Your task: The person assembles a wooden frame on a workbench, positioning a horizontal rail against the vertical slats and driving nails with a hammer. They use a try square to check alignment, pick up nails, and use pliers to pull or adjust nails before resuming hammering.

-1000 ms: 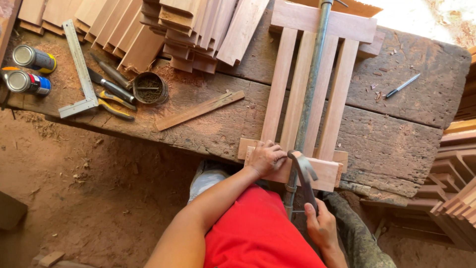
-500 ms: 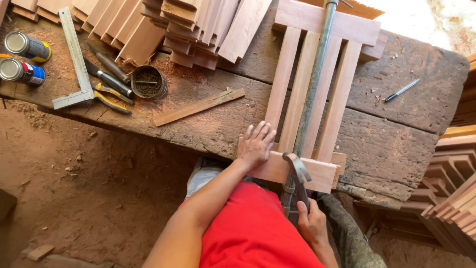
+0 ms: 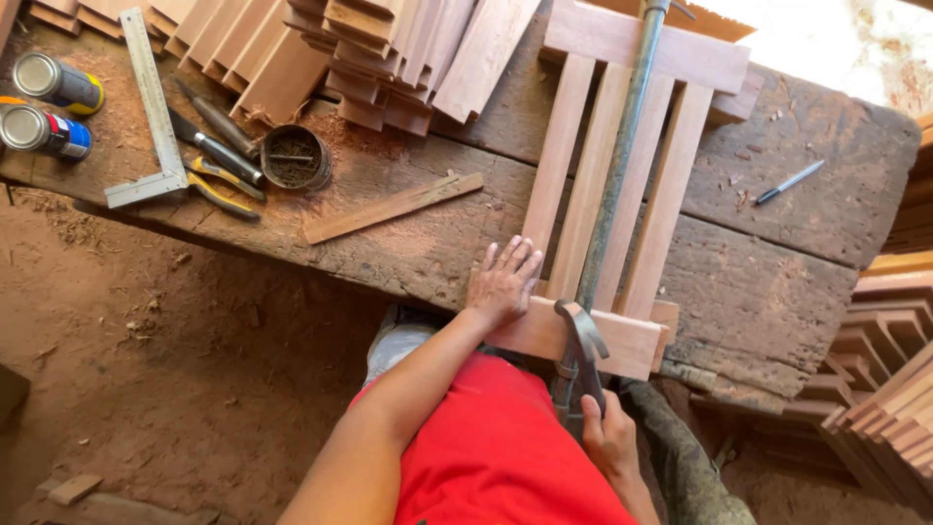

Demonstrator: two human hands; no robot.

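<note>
A slatted wooden frame [image 3: 583, 175] lies on the old workbench [image 3: 777, 272], squeezed by a long metal bar clamp [image 3: 622, 146] running down its middle. My left hand [image 3: 503, 282] rests flat, fingers spread, on the frame's near left corner and the bench beside it. My right hand [image 3: 610, 437] grips the handle of a claw hammer [image 3: 581, 335], whose head sits at the frame's near cross rail [image 3: 622, 342].
A stack of wood slats [image 3: 389, 49] fills the bench's far side. A metal square [image 3: 151, 107], chisels and pliers [image 3: 219, 156], a tin of nails [image 3: 296, 156], two cans [image 3: 44, 107], a loose strip [image 3: 394, 207] and a pen [image 3: 789, 182] lie around. Dirt floor below.
My left hand has let go of the near rail and slid up to lie flat with fingers spread. The hammer has shifted up against the rail.
</note>
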